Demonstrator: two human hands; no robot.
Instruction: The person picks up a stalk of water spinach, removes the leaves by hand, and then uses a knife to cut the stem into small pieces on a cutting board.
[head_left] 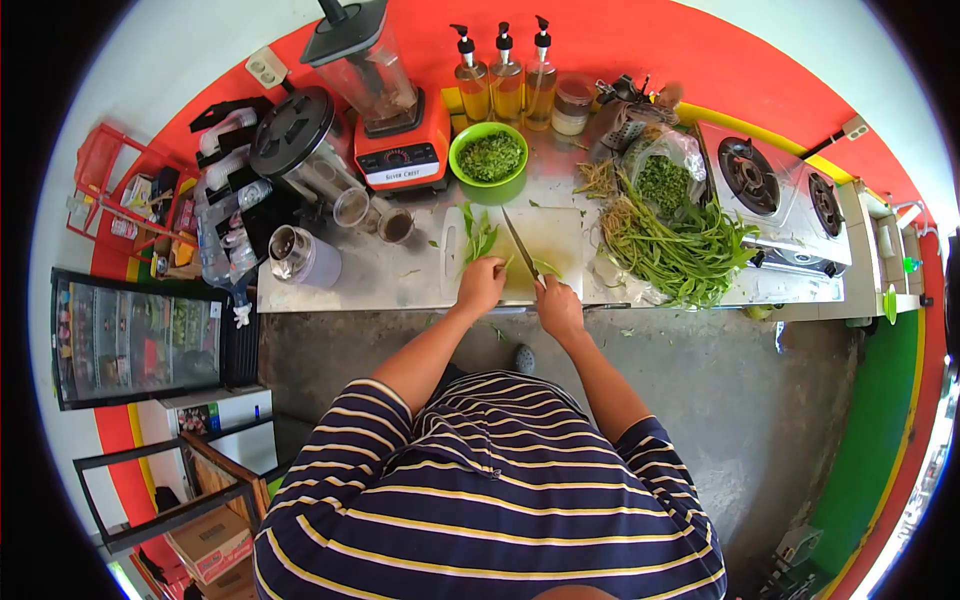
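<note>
My left hand (482, 284) is closed around the stems of some leafy greens (481, 238) at the left part of a white cutting board (562, 226). In my right hand (559, 305) is a kitchen knife (519, 240), its blade pointing away from me and to the left over the board. A short piece of green stem lies by the blade near my right hand. Beyond the board stands a green bowl (489, 188) filled with chopped greens (490, 157). To the right of the board lies a large heap of long-stemmed greens (675, 245).
A red blender (400, 150), a metal-topped jar (300, 258) and several cups stand on the left. Pump bottles (505, 80) line the back wall. Behind the heap sits a plastic bag (665, 170) of greens, with a gas stove (765, 190) to its right.
</note>
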